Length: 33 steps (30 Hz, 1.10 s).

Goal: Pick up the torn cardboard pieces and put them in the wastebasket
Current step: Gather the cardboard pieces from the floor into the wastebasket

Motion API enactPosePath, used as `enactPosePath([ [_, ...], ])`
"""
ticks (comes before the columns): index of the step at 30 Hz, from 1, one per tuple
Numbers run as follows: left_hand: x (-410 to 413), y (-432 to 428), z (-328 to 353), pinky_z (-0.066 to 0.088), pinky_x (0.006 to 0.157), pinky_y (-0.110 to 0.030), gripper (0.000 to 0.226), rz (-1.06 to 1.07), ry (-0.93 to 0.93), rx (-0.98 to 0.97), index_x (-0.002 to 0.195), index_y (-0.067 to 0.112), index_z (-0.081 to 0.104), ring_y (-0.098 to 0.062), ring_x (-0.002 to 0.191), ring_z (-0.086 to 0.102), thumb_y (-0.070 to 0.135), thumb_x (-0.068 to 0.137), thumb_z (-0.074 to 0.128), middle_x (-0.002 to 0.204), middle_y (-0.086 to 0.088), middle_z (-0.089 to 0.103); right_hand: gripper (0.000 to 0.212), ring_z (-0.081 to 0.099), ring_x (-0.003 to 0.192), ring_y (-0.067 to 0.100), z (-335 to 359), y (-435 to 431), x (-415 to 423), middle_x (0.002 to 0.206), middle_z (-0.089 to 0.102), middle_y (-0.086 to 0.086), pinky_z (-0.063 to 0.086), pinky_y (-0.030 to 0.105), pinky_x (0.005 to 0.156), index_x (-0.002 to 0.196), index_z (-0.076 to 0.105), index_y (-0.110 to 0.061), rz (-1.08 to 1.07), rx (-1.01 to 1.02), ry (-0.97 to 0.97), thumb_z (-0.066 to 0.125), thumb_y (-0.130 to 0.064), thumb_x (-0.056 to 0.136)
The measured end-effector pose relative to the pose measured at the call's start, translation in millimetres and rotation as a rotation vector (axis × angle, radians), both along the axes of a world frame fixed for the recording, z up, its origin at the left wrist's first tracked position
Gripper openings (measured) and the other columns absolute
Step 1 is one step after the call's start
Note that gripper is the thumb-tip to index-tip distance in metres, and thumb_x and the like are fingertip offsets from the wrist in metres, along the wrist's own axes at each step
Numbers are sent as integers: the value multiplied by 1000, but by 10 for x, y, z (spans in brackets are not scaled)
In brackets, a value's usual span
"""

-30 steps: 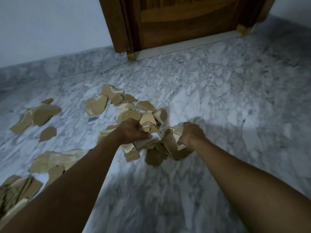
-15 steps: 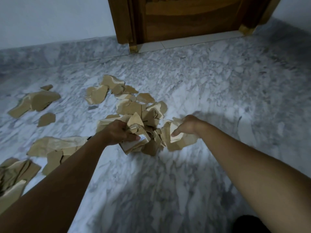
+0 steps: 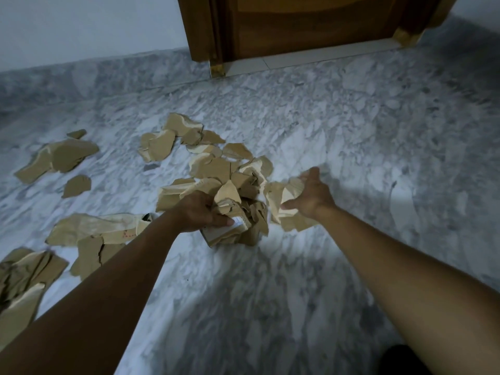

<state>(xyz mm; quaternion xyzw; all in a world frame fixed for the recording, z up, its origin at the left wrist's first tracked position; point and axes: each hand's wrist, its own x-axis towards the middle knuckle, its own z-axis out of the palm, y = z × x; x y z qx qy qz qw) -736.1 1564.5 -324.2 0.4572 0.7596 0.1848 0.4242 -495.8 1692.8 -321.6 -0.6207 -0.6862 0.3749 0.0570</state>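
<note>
Grey-veined marble floor (image 3: 338, 136) runs up to a wooden door (image 3: 311, 25) and a pale wall. Torn cardboard pieces (image 3: 216, 169) lie scattered across its left and middle parts, most of them heaped between the person's two hands. The left hand (image 3: 200, 212) is clenched around a bunch of scraps at the front of the heap. The right hand (image 3: 311, 196), fingers spread wide, presses against the heap's right side, cupping pieces without closing on them.

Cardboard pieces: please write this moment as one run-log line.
phase: gathering | left hand: grips cardboard bundle | right hand: cupped against cardboard pieces | scattered pieces: on marble floor | wastebasket: not visible
</note>
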Motion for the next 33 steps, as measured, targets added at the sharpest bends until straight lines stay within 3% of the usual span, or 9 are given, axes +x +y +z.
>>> enactPosePath([
  [2, 15, 42, 27, 53, 80, -25, 45, 7, -9, 12, 106, 19, 73, -11, 97, 65, 32, 66, 90, 99, 6, 72, 99, 53, 125, 26, 190, 155, 83, 139, 51, 9, 47, 30, 93, 141, 36, -17, 44, -27, -18, 95, -30, 62],
  [4, 26, 70, 5, 54, 91, -34, 52, 4, -8, 11, 106, 20, 74, -13, 100, 67, 39, 61, 92, 101, 6, 74, 111, 50, 130, 24, 350, 277, 117, 146, 47, 8, 44, 25, 93, 150, 33, -10, 90, -58, -79, 95, -34, 61],
  [7, 104, 78, 11, 53, 96, -41, 71, -34, 37, -9, 107, 24, 74, -14, 101, 67, 58, 46, 88, 101, 8, 74, 107, 56, 122, 22, 460, 318, 81, 142, 50, 8, 44, 22, 86, 150, 35, -9, 139, -41, -110, 94, -33, 64],
  [12, 251, 172, -54, 50, 93, -29, 55, -122, 87, 10, 113, 26, 71, -13, 101, 65, 45, 64, 88, 103, 7, 72, 60, 60, 115, 31, 281, 283, -53, 127, 62, 12, 51, 36, 91, 127, 58, -12, 125, 277, -181, 85, -29, 76],
  [17, 211, 392, 130, 47, 84, -27, 39, -230, 210, 8, 101, 21, 69, -14, 96, 63, 35, 69, 87, 98, 5, 69, 29, 62, 110, 33, 176, 377, 149, 117, 65, 12, 47, 39, 90, 113, 59, -15, 149, 537, -441, 71, -16, 87],
  [21, 326, 741, 310, 45, 80, -28, 30, -373, 318, 4, 91, 22, 63, -15, 91, 59, 33, 73, 85, 92, 6, 64, 44, 58, 117, 31, -41, 359, 503, 128, 59, 10, 45, 41, 98, 127, 56, -17, 217, 270, -628, 71, -24, 86],
  [25, 719, 1133, 146, 52, 81, -38, 29, -525, 396, 84, 92, 9, 62, -29, 94, 63, 26, 77, 81, 101, -12, 65, 55, 57, 117, 31, -95, 387, 631, 129, 55, 11, 48, 37, 90, 129, 52, -15, 217, 158, -565, 76, -32, 82],
  [29, 935, 1338, -125, 50, 85, -39, 51, -597, 474, 75, 115, 15, 57, -30, 105, 59, 29, 73, 82, 116, -9, 55, 67, 61, 108, 31, -108, 464, 699, 123, 58, 13, 50, 34, 81, 129, 50, -13, 229, 52, -502, 78, -39, 75],
  [33, 925, 1385, -234, 47, 83, -35, 59, -581, 492, 108, 115, 20, 55, -27, 103, 59, 32, 67, 86, 116, -8, 59, 66, 60, 110, 32, -164, 471, 760, 125, 56, 15, 50, 34, 86, 130, 50, -11, 211, 52, -461, 77, -36, 75],
])
